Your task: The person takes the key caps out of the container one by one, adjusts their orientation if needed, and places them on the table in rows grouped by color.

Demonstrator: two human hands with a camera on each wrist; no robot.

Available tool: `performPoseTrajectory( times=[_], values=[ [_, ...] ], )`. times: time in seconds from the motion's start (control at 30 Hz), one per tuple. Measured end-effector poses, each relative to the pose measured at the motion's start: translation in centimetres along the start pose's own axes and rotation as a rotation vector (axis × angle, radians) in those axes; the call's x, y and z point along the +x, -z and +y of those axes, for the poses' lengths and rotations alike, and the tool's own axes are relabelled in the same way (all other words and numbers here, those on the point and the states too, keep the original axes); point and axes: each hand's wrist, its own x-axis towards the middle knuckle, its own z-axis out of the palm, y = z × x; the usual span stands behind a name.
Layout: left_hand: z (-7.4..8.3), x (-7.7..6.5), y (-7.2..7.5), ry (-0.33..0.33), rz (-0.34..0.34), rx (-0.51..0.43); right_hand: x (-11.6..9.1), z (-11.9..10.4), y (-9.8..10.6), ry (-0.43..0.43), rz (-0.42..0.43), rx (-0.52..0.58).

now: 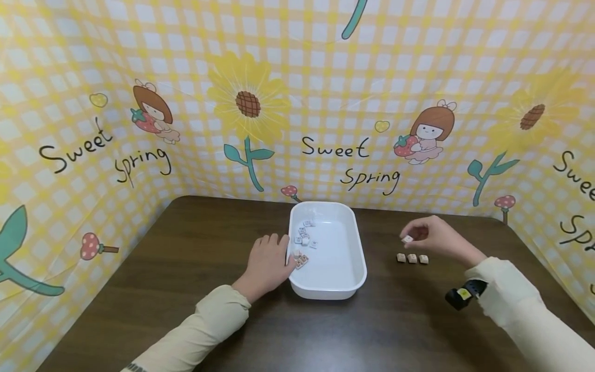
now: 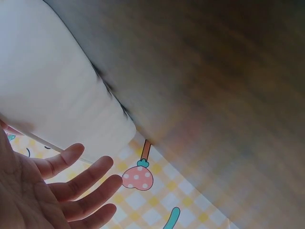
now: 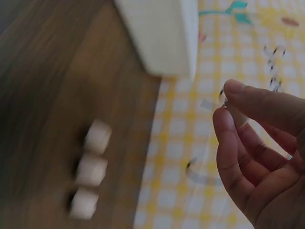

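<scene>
"Yellow-and-white checked cloth [image 1: 321,93] walls us in, printed with sunflowers [image 1: 248,103] and the words 'Sweet Spring', and below it sits a dark wooden table [image 1: 204,237]!"

"What's centre stage?"

"A white rectangular tray [image 1: 337,258], and along its left side lies a loose scatter of small keycaps [image 1: 298,240], whitish ones farther back, a couple of browner ones near the front."

"And the left hand [image 1: 267,261]?"

"Right there at the tray's left edge, thumb over the rim! The left wrist view shows its fingers apart and relaxed, nothing gripped between them."

"Over to the other side!"

"Well to the right of the tray, the right hand [image 1: 434,238] pinches a single pale keycap [image 1: 407,238] between thumb and fingertips, up above the table!"

"Anything beneath it?"

"Oh yes, a row of three keycaps [image 1: 412,258], side by side on the wood, just in front of that hand. Their markings are too small to read."

"And the wrist?"

"Pale sleeve [image 1: 511,294], with a black strapped-on device [image 1: 460,295] just at its cuff!"
</scene>
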Motion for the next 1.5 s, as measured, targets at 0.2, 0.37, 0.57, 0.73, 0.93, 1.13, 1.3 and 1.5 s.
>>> performPoseTrajectory(
  times=[0.2,0.37,0.57,0.73,0.93,1.13,1.3,1.5],
  values=[
    [-0.1,-0.1,0.0,-0.005,0.017,0.007,-1.7,4.4,0.7,-0.027,0.027,-0.036],
    [-0.1,-0.1,-0.1,-0.002,0.015,0.007,-2.6,7.5,0.7,-0.071,0.041,-0.083],
    [0.0,0.0,-0.1,0.003,-0.004,-0.002,-2.9,10.3,0.0,-0.125,0.036,-0.131],
    [0.1,-0.1,0.1,0.007,-0.014,-0.006,-2.9,11.0,-0.3,-0.140,0.038,-0.122],
    [0.1,0.0,0.0,0.011,-0.015,-0.006,-2.7,11.0,-0.7,-0.110,0.041,-0.111],
    [0.0,0.0,-0.2,0.014,-0.008,-0.012,-2.5,11.2,-1.0,-0.109,0.029,-0.107],
    [0.0,0.0,-0.3,0.009,0.008,-0.002,-2.5,11.2,-1.0,-0.115,0.021,-0.120],
    [0.0,0.0,-0.2,0.011,0.009,-0.005,-2.6,11.0,-0.6,-0.100,0.013,-0.108]
  ],
)
